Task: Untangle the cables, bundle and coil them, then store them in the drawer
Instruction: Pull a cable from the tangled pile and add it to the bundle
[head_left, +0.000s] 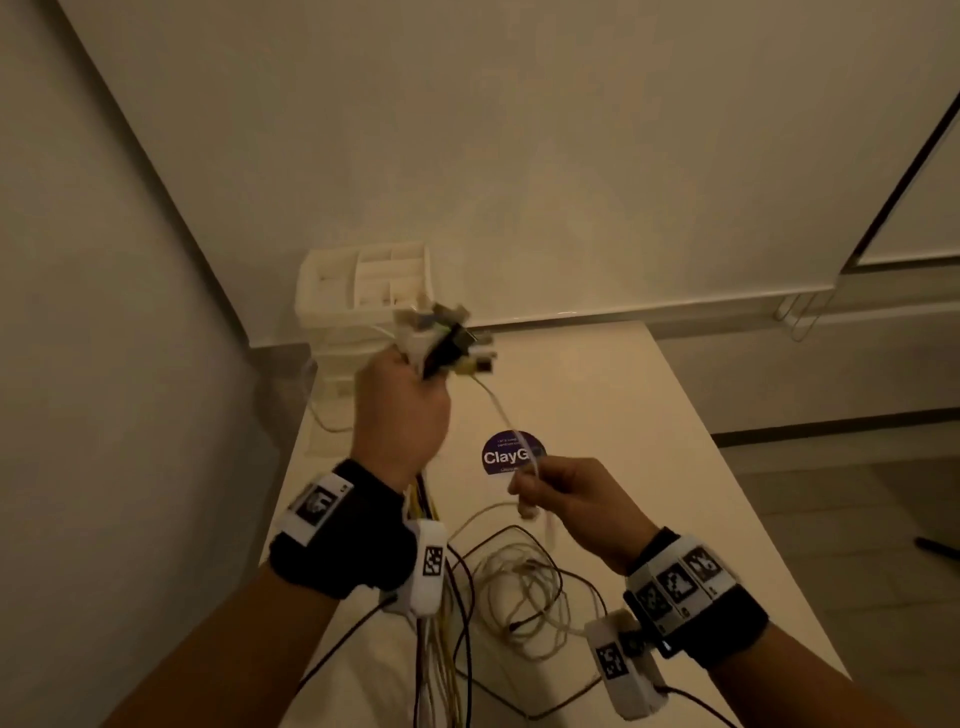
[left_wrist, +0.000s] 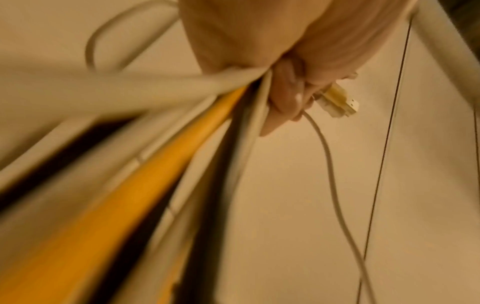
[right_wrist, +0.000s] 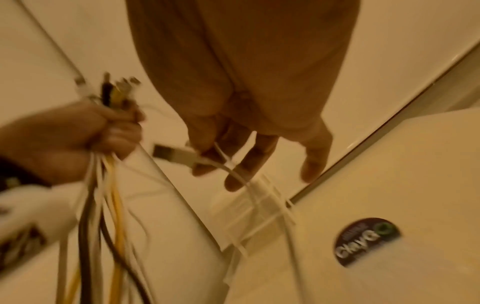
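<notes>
Blurred cable bundle (left_wrist: 145, 185) fills left hand's (head_left: 402, 410) fist; right hand (head_left: 566, 499) pinches a white plug (right_wrist: 174, 154)

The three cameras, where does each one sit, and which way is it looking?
Head: worn up high, looking forward and down at the table; both forearms, left hand and right hand show.
Left wrist: looks along the left hand, whose fingers curl round the cable bundle.
Right wrist: looks along the right hand, which pinches a white cable; the left hand shows too.
Shared: head and right wrist both see the round sticker.
</notes>
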